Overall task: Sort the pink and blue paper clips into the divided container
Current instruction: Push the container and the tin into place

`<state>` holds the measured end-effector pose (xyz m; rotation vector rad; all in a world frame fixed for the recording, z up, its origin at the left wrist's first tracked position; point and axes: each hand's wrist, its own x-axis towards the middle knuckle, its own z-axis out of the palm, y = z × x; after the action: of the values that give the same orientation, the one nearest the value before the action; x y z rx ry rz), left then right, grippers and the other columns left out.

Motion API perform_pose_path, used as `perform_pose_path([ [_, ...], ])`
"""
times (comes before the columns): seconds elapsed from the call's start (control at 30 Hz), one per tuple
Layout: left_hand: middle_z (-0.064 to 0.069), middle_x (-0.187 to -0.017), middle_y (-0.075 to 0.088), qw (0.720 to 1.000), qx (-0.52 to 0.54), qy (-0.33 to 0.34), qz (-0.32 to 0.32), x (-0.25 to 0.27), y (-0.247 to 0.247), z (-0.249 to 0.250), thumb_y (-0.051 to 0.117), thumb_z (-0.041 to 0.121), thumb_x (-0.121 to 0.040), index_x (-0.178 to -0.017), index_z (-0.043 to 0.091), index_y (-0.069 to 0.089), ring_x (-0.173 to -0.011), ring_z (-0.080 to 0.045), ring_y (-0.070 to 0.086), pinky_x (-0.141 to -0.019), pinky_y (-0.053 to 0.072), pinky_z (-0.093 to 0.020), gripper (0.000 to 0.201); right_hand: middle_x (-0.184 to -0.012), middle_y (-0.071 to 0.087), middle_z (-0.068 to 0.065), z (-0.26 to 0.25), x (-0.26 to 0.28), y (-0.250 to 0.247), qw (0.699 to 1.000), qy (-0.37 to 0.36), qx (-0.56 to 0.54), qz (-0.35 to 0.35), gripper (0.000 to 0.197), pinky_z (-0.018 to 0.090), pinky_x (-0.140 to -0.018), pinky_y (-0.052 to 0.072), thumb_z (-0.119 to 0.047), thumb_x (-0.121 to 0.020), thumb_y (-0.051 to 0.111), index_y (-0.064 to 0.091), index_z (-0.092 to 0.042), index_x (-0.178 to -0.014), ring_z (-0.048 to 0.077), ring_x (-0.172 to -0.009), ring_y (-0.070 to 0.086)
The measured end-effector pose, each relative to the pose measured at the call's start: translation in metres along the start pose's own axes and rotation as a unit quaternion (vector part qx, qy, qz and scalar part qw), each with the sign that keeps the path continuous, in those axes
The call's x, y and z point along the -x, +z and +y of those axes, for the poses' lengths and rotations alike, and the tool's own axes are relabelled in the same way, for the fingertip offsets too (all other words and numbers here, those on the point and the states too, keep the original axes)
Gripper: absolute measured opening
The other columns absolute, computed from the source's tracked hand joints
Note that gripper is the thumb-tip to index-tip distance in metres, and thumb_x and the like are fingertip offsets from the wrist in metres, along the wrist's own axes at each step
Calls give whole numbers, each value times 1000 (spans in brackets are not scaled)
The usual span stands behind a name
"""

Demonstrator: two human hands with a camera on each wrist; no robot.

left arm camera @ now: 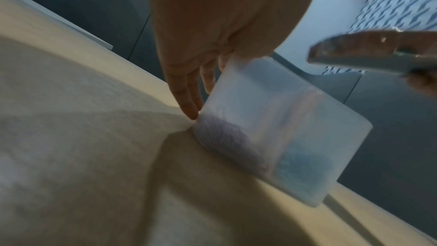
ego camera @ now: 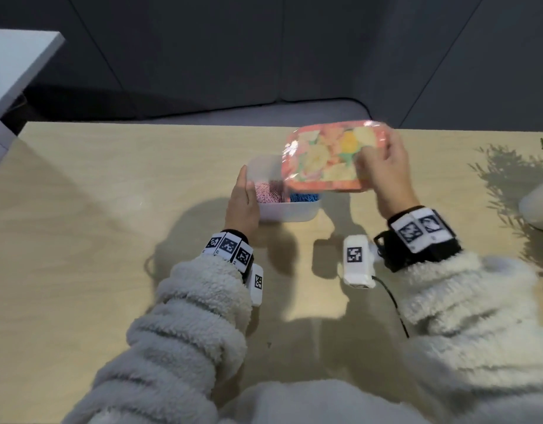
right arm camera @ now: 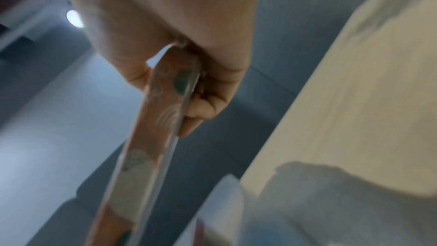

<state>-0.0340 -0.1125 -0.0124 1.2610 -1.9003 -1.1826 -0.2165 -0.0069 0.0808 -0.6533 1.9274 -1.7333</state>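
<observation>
A white translucent divided container (ego camera: 290,211) stands on the wooden table. Pink paper clips (ego camera: 268,192) fill its left compartment and blue paper clips (ego camera: 304,197) its right one. My left hand (ego camera: 244,206) rests against the container's left wall, and the left wrist view shows its fingers (left arm camera: 189,91) lying straight along the container (left arm camera: 283,128). My right hand (ego camera: 383,171) grips the right end of a floral lid (ego camera: 325,159), which hangs tilted above the container's right and far part. In the right wrist view the thumb and curled fingers of that hand (right arm camera: 201,85) pinch the lid (right arm camera: 151,137).
A white pot (ego camera: 536,206) with a green plant stands at the table's right edge. A white tabletop (ego camera: 16,65) sits at the far left. The table's far edge runs just behind the container, with a grey seat beyond.
</observation>
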Motion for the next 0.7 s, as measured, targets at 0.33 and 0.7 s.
perform_pose_path([
  [0.33,-7,-119,58,983,165,-76,-6,-16,-4,25,28,43,-95,-126,17,42,-110,-22,57,-97,48,-45,43,-120,56,10,47,-11,60,974,14,222,-50,70,41,-100,44,-57,-67,69,52,-15,-121,27,-115,50],
  [0.7,-6,-126,53,975,199,-84,-55,-11,-8,23,34,12,-90,-138,17,35,-114,-18,52,-86,47,-19,48,-120,44,11,48,-25,49,951,13,286,-117,58,34,-99,46,-47,-77,67,52,-13,-122,25,-103,57],
])
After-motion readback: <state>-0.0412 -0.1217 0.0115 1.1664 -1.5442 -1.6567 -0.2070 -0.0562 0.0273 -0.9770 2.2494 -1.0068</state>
